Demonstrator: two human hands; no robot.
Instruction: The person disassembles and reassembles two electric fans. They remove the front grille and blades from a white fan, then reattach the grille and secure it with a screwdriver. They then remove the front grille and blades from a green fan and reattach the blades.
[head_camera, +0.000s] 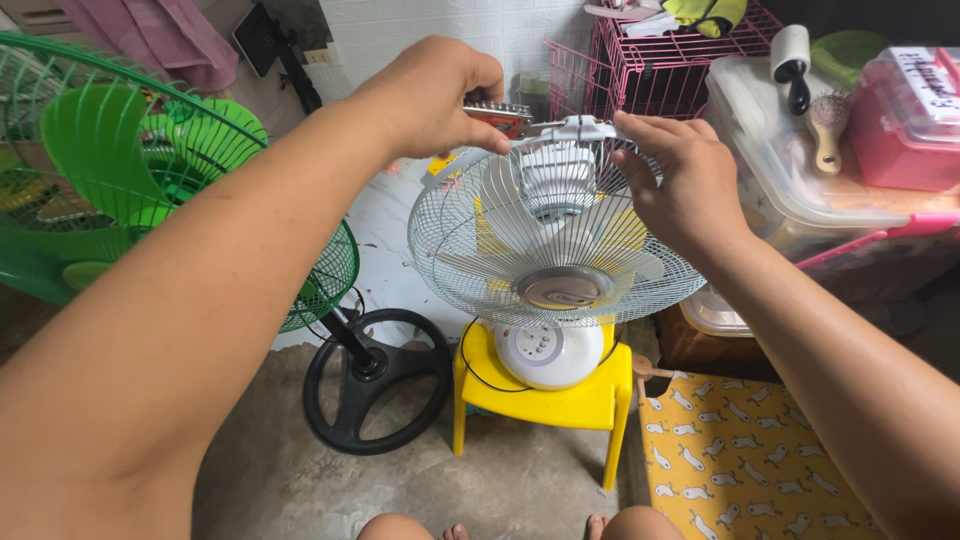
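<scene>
Here, a white table fan (548, 270) stands on a small yellow plastic stool (560, 395) on the concrete floor (300, 480), with its wire grille turned up toward the person. Both hands meet at the top edge of the grille. The left hand (435, 95) has its fingers (480, 128) curled together around a small tool (497, 112) with a reddish handle, held against the rim near the white clip at the top. The right hand (685, 180) rests on the upper right part of the grille, and its fingers (635, 135) are pressed together on the rim wires. A black cable runs from the fan base down beside the stool.

Just left of the stool stands a green pedestal fan (120, 190) with a round black base (375, 380). On the right lies a yellow mat (745, 460) with small white figures. Behind it are clear plastic boxes (790, 180), a pink box (905, 115) and a pink wire cage (650, 65).
</scene>
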